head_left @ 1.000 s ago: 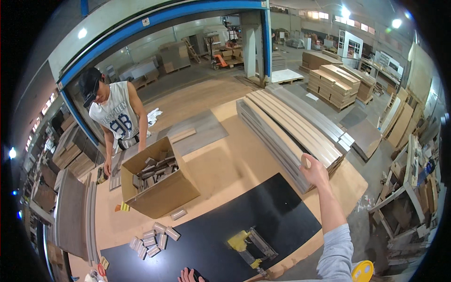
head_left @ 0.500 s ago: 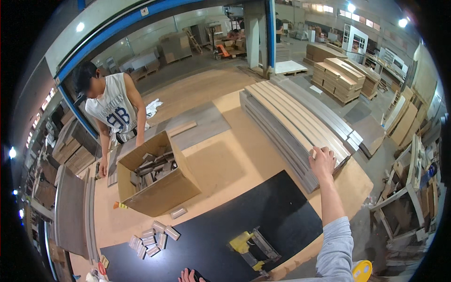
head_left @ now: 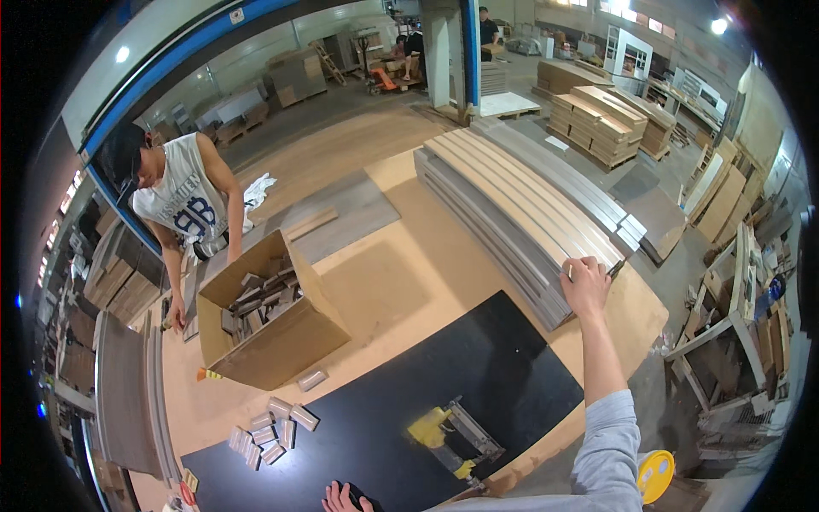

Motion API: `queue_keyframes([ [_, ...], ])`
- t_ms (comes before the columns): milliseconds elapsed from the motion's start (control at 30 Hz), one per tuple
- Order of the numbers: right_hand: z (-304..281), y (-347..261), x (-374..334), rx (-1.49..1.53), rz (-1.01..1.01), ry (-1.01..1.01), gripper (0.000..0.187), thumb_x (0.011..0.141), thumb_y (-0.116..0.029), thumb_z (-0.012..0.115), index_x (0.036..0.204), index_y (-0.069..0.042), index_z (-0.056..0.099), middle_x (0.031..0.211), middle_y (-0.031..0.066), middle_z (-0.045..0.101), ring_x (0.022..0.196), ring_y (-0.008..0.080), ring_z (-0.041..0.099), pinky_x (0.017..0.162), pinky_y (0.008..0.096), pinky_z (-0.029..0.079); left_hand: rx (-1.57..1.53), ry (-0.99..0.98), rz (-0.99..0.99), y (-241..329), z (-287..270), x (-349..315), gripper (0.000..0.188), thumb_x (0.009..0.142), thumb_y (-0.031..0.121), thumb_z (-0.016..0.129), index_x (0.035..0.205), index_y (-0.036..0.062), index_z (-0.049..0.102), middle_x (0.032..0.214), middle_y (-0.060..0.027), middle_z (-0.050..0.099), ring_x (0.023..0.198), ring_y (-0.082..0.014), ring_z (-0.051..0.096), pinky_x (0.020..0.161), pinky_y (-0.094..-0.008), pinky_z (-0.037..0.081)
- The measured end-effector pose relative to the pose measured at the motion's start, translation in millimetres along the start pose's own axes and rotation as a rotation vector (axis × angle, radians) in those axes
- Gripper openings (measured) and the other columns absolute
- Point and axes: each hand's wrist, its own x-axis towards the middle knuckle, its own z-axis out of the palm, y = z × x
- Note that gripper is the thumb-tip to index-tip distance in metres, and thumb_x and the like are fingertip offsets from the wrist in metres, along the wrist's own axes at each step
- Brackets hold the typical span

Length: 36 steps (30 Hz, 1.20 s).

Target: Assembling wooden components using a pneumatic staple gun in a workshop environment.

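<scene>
My right hand (head_left: 587,287) reaches forward with its fingers curled over the near end of a long wooden slat (head_left: 512,213) in the top layer of a stack. The top slats are pale tan, with grey-brown ones beneath. My left hand (head_left: 340,497) is at the bottom edge, partly cut off, its fingers apart on the black panel (head_left: 503,358); something dark beside it cannot be made out. A yellow and grey nail gun (head_left: 452,435) lies on the panel between my hands. Several short wooden blocks (head_left: 271,431) lie at the panel's left.
An open cardboard box (head_left: 294,341) full of wood offcuts stands on the tan table (head_left: 375,307). A co-worker (head_left: 188,188) bends over the table's far left. Grey boards (head_left: 124,392) stand at left, a wooden frame rack (head_left: 725,341) at right. A yellow lid (head_left: 656,476) shows below my right arm.
The whole view has shifted slightly, so table things appear farther up and left. My right hand stays on the slat's end; my left hand has hardly moved. The co-worker's head has tilted.
</scene>
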Motion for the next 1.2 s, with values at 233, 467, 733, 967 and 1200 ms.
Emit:
queue_keyframes([
  [233, 2.3, 20.4, -5.8, 0.071, 0.003, 0.004, 0.036, 0.087, -0.028, 0.085, 0.121, -0.021, 0.077, 0.126, 0.0027, 0.066, 0.127, 0.0295, 0.057, 0.105, 0.0483, 0.045, -0.019, 0.01, 0.004, -2.2, 4.8, -5.4, 0.058, 0.099, 0.031, 0.062, 0.151, 0.0067, 0.054, 0.163, -0.0195, 0.046, 0.154, -0.0447, 0.033, 0.127, -0.0647, 0.017],
  [467, 11.2, 40.8, -34.0, 0.086, 0.004, 0.153, 0.041, 0.083, -0.024, 0.087, 0.122, -0.021, 0.076, 0.127, 0.0037, 0.066, 0.123, 0.0312, 0.058, 0.104, 0.0489, 0.047, -0.072, 0.021, -0.048, 12.1, -5.1, -6.3, 0.056, 0.091, 0.022, 0.067, 0.142, 0.0049, 0.056, 0.159, -0.0232, 0.045, 0.155, -0.0438, 0.033, 0.128, -0.0647, 0.018],
  [733, 21.7, 44.2, -28.6, 0.219, 0.066, 0.177, 0.044, 0.084, -0.02, 0.086, 0.127, -0.02, 0.074, 0.128, 0.0099, 0.064, 0.115, 0.0364, 0.063, 0.099, 0.0482, 0.052, -0.103, 0.075, -0.026, 13.6, -11.0, -2.6, 0.052, 0.09, 0.021, 0.066, 0.139, 0.005, 0.058, 0.157, -0.0202, 0.049, 0.152, -0.0432, 0.038, 0.128, -0.0639, 0.018],
  [967, 31.5, 47.6, -38.2, 0.399, 0.275, 0.161, 0.064, 0.087, -0.015, 0.08, 0.147, -0.019, 0.058, 0.141, 0.0166, 0.049, 0.122, 0.0365, 0.062, 0.103, 0.0482, 0.054, -0.101, 0.101, -0.015, 6.4, -4.7, -4.5, 0.051, 0.09, 0.02, 0.067, 0.138, 0.0067, 0.06, 0.155, -0.0181, 0.051, 0.151, -0.0412, 0.04, 0.128, -0.0636, 0.021],
  [1200, 31.3, 53.0, -35.3, 0.438, 0.261, 0.147, 0.064, 0.086, -0.013, 0.081, 0.146, -0.019, 0.059, 0.131, 0.0147, 0.053, 0.115, 0.0343, 0.062, 0.101, 0.0471, 0.053, -0.112, 0.112, 0.003, 12.4, -7.2, -7.4, 0.05, 0.088, 0.019, 0.07, 0.136, 0.0077, 0.06, 0.155, -0.0168, 0.051, 0.151, -0.0399, 0.04, 0.127, -0.0635, 0.022],
])
